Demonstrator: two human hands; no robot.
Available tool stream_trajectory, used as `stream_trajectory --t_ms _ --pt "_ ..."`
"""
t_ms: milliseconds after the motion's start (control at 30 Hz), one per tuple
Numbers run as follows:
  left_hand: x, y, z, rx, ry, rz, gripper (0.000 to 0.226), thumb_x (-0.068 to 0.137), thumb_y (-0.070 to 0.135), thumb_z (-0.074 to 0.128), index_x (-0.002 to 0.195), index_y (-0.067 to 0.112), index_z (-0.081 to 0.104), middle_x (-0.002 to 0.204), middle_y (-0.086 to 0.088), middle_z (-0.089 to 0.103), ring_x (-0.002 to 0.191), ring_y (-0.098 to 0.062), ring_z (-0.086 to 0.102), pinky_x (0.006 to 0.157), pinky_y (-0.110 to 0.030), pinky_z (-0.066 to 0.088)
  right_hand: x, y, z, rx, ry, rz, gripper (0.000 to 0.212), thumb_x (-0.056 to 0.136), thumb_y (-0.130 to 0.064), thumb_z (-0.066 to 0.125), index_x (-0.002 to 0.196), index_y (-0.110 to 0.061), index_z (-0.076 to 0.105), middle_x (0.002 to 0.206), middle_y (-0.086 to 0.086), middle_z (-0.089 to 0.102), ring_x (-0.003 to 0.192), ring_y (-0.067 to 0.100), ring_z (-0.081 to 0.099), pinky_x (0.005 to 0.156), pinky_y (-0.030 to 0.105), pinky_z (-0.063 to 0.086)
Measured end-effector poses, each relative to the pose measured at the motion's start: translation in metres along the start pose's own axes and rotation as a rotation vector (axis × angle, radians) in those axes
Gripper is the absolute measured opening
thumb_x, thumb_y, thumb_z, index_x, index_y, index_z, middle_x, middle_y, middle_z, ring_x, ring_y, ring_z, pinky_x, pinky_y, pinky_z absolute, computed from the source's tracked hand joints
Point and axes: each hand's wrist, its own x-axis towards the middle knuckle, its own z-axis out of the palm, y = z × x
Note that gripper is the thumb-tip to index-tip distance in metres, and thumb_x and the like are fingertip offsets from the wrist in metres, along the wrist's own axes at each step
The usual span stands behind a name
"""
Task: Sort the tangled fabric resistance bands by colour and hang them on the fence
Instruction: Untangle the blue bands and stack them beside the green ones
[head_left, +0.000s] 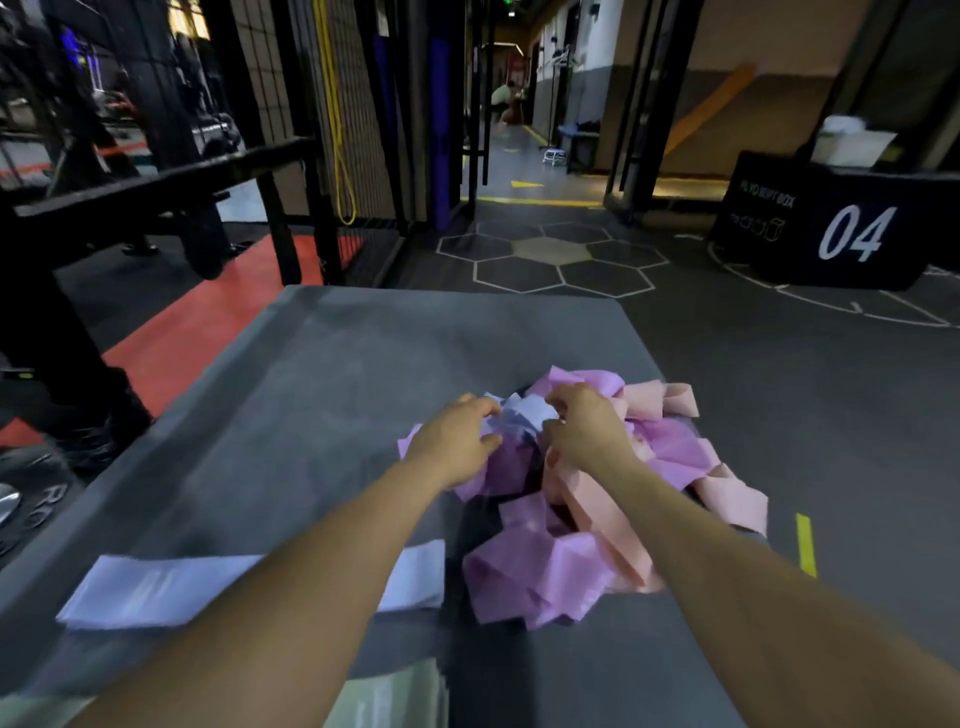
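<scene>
A black plyo box (852, 223) marked "04" in white sits on the dark floor to the right, with a pale, blurred container (852, 141) on top of it. White hexagon outlines (550, 257) are painted on the floor ahead, one of them filled tan, and a red floor strip (208, 322) runs along the left. Farther back a yellow cord (336, 119) hangs down and a small white step stool (555, 156) stands in the corridor.
</scene>
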Motion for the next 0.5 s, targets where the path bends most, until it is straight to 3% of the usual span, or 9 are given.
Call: stream_trajectory --t_ms 100,167,233,433,500 --pt "0.024 -0.005 0.011 0.024 0.003 0.002 0.038 0.089 0.018 0.056 0.127 0.014 0.053 0.126 -0.007 0.052 0.115 -0.027 0.052 0.095 -0.035 0.042 0.025 0.001 0.011 -0.039 -0.113 0.005 0.023 0.084 -0.014 0.059 0.090 -0.035 0.051 0.111 0.006 0.056 0.102 0.022 0.053 0.086 0.033 0.042" --pt "0.038 -0.010 0.017 0.024 0.000 -0.005 0.037 0.089 0.019 0.056 0.126 0.014 0.053 0.125 -0.008 0.052 0.114 -0.028 0.052 0.095 -0.037 0.042 0.039 0.005 0.023 -0.068 -0.145 0.015 0.035 0.084 -0.013 0.059 0.118 -0.019 0.055 0.126 0.011 0.054 0.116 0.029 0.051 0.095 0.034 0.041" --pt "0.047 -0.015 0.020 0.024 -0.016 -0.023 0.037 0.090 0.020 0.055 0.126 0.016 0.051 0.126 -0.006 0.052 0.114 -0.028 0.052 0.096 -0.039 0.042 0.048 0.007 0.033 -0.092 -0.163 0.047 0.047 0.084 -0.016 0.060 0.130 -0.018 0.048 0.131 0.013 0.050 0.121 0.032 0.048 0.100 0.038 0.040" --pt "0.052 -0.017 0.019 -0.003 -0.010 -0.058 0.042 0.088 0.023 0.059 0.128 0.016 0.049 0.128 -0.007 0.051 0.114 -0.027 0.052 0.097 -0.037 0.042 0.044 0.005 0.030 -0.060 -0.112 0.077 0.039 0.087 -0.015 0.056 0.125 -0.017 0.052 0.128 0.013 0.050 0.120 0.032 0.047 0.098 0.035 0.040" --pt "0.049 -0.013 0.012 -0.008 -0.004 -0.060 0.043 0.087 0.025 0.061 0.128 0.018 0.048 0.128 -0.006 0.051 0.114 -0.026 0.052 0.095 -0.032 0.043 0.042 -0.001 0.019 0.008 -0.037 0.043 0.023 0.087 -0.012 0.053 0.109 -0.013 0.060 0.115 0.015 0.058 0.111 0.032 0.050 0.089 0.033 0.042"
